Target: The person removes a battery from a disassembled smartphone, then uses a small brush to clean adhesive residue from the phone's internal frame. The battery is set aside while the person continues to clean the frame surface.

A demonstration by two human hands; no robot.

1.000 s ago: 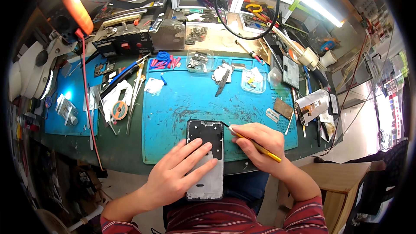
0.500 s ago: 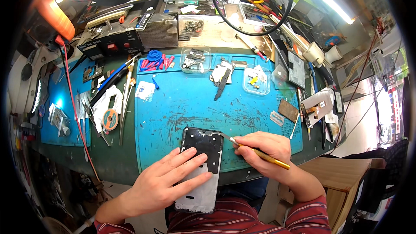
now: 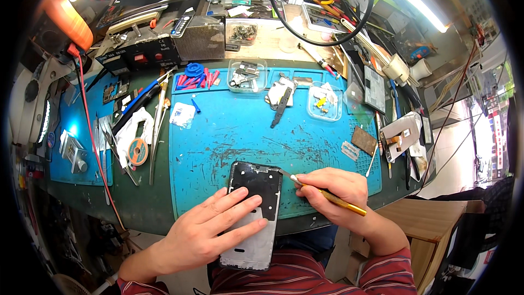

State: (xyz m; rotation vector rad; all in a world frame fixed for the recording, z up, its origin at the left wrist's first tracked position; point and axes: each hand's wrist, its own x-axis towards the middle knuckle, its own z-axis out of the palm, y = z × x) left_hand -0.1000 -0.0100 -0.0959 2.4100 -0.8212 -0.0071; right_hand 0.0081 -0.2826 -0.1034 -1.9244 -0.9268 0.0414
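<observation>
The phone frame point(image 3: 252, 216) lies at the near edge of the blue mat point(image 3: 229, 131), its long axis running away from the person, the lower end overhanging the bench toward the lap. The left hand point(image 3: 210, 229) rests flat on it, fingers spread across the middle, pressing it down. The right hand point(image 3: 330, 191) sits just to the frame's right, closed in a pinch on a thin tool with a yellow handle point(image 3: 335, 199); the tool's point point(image 3: 285, 173) meets the frame's upper right edge. The tool lies crosswise to the frame's long axis, so the right hand is the nearer one to that edge.

Nothing stands between tool and frame. Well beyond lie clear plastic trays point(image 3: 246, 75), tweezers point(image 3: 158, 125) and a solder reel point(image 3: 137, 151), all apart from both hands.
</observation>
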